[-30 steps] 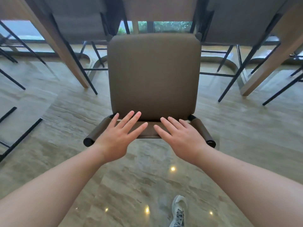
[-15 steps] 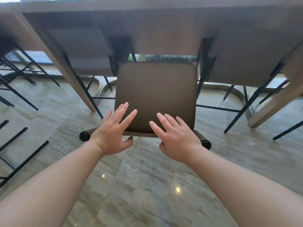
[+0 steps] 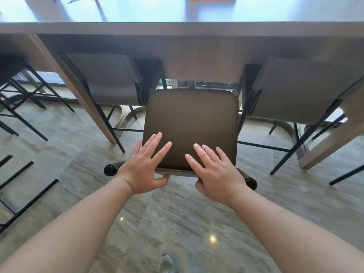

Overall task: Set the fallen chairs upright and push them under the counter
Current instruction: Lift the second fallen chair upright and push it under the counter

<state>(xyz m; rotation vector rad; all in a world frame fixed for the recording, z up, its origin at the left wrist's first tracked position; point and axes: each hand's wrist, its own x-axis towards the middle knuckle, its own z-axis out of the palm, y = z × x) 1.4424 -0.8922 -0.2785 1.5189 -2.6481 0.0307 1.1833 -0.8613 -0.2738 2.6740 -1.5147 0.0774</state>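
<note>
The floor (image 3: pixel 187 223) is polished stone, beige with grey veining that runs in long streaks, glossy enough to mirror small ceiling lights as bright dots. Above it stretches the counter (image 3: pixel 177 28), a long slab with a smooth, pale, light-reflecting top and a thick matte wood-toned edge, carried on slanted wood-toned legs.

Two neighbouring chairs sit tucked beneath it: the left chair (image 3: pixel 102 79) and the right chair (image 3: pixel 295 89), each with a flat taupe upholstered seat of rounded-square shape on thin black metal legs and crossbars. More black metal frames show at the far left edge.

Between them stands the middle chair (image 3: pixel 191 123), upright, its far edge just at the counter's front and its near part out over the floor. Its seat is darker brown, smooth and leather-like, square with softened corners. A low padded back bar curves along the near edge and ends in round black caps.

The left hand (image 3: pixel 143 166) lies flat on the back bar, fingers straight and spread over the seat, thumb hooked below the bar. The right hand (image 3: pixel 214 170) does likewise, fingers extended, thumb beneath.

A pale shoe (image 3: pixel 166 263) shows blurred at the bottom edge. No writing or labels can be read.
</note>
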